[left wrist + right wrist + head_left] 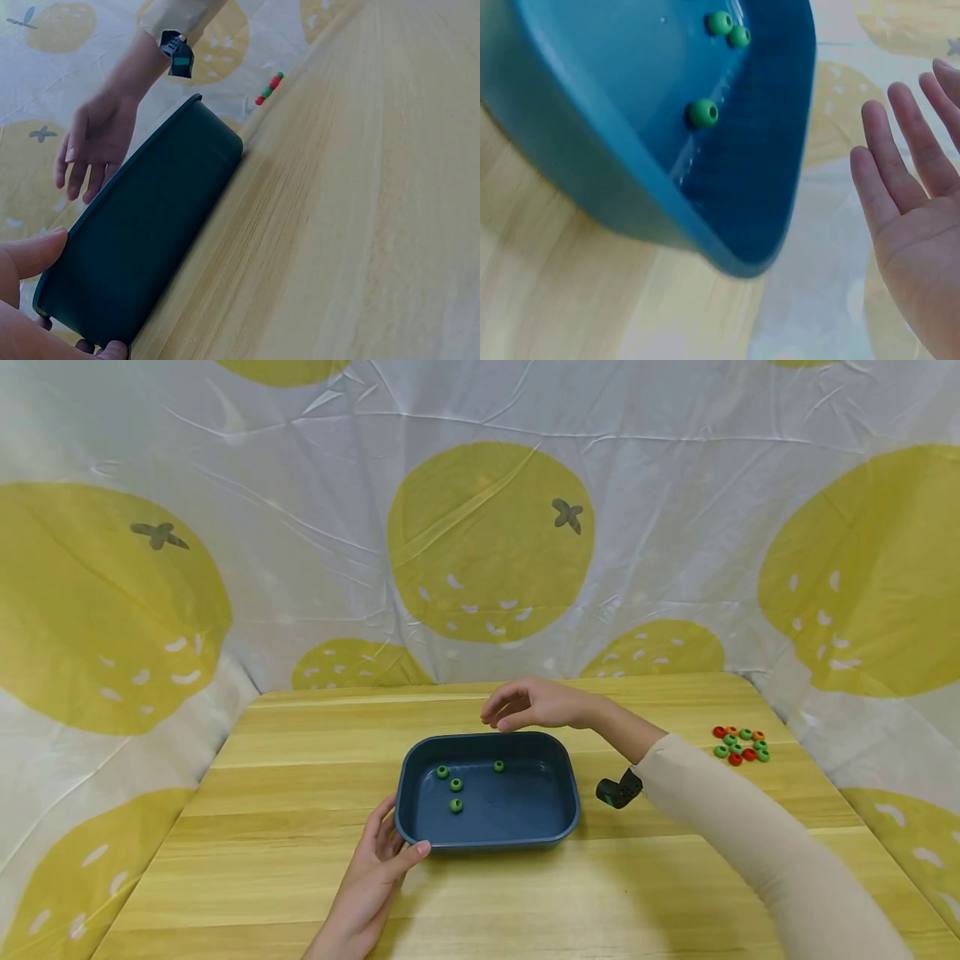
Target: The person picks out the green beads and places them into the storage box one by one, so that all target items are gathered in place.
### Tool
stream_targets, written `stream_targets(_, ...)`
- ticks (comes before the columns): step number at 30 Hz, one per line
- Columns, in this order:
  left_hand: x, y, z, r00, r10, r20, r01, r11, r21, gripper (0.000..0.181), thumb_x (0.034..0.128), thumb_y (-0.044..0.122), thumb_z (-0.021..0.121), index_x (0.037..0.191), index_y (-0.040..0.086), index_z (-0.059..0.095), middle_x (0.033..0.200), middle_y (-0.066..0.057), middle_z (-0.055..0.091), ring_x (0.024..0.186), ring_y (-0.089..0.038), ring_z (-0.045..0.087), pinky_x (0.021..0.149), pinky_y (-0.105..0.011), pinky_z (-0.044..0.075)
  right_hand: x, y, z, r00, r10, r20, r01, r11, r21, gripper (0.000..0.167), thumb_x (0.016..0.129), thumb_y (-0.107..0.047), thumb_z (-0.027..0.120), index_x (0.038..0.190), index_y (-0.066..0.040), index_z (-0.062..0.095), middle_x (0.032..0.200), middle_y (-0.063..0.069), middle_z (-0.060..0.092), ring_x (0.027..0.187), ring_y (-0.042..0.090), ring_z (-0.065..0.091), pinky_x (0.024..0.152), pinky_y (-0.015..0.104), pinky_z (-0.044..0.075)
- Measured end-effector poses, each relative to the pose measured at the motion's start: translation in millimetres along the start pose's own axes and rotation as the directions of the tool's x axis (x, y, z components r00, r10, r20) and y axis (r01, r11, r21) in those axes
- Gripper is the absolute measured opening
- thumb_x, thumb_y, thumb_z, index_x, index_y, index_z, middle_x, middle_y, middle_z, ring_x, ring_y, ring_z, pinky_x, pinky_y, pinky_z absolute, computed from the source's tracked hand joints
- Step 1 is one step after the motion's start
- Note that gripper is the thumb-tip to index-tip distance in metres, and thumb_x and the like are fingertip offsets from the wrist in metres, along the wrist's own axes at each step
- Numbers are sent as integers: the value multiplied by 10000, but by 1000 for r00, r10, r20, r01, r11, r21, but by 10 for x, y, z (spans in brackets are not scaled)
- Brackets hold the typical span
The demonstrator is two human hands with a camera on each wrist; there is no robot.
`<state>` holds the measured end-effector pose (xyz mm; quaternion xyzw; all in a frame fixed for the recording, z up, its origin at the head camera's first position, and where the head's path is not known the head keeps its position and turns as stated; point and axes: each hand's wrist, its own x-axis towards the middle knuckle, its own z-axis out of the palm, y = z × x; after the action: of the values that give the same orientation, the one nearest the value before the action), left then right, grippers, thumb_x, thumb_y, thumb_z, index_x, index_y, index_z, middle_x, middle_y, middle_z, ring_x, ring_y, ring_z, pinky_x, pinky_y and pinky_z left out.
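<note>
The blue bin (510,810) stood near the middle of the table (300,827), between its left and right edges, with four green beads (456,785) on its floor; its outer wall hid them from the left wrist camera. Of the two hands, the left hand (367,877) gripped the bin's near left corner, thumb on the rim, its other fingers partly hidden behind the wall. The right hand (543,703), cut off in its own wrist view, hung beyond the far rim, fingers loosely spread. Toward the table's far right corner lay loose beads (737,749), red, green and orange, too small to make out finely. The table's near edge was out of frame.
</note>
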<state>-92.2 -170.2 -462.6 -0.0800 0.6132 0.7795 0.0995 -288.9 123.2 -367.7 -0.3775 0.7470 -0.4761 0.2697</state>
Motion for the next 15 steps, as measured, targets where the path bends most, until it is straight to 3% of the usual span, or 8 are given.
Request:
stream_targets(5,4,2,5,1000,-4,0,4,1000,-4,913,924,11,754,1632,167,199,1665,-123,219,1513,-310,242,1137,-411,339,-130,-7,-73,1000,7,-28,-7,1000,11,332,1011,-70,674,1316,56,633,1277,123,659,1279,426,568,994,396,528)
stream_targets(12,-3,14,10,1000,-3,-6,3,1000,0,918,919,17,761,1632,159,200,1664,-137,218,1511,-319,240,1141,-428,335,-299,25,-174,999,11,-41,-10,1000,20,355,1015,-90,672,1330,63,616,1303,143,641,1293,434,549,1031,533,486)
stream_targets(15,2,14,9,1000,-6,-8,6,1000,1,914,914,17,764,1627,163,212,1661,-131,225,1506,-316,250,1135,-421,343,-389,44,-223,999,23,-49,-22,1000,20,342,1018,-104,674,1327,35,626,1310,146,635,1296,424,547,1029,522,490)
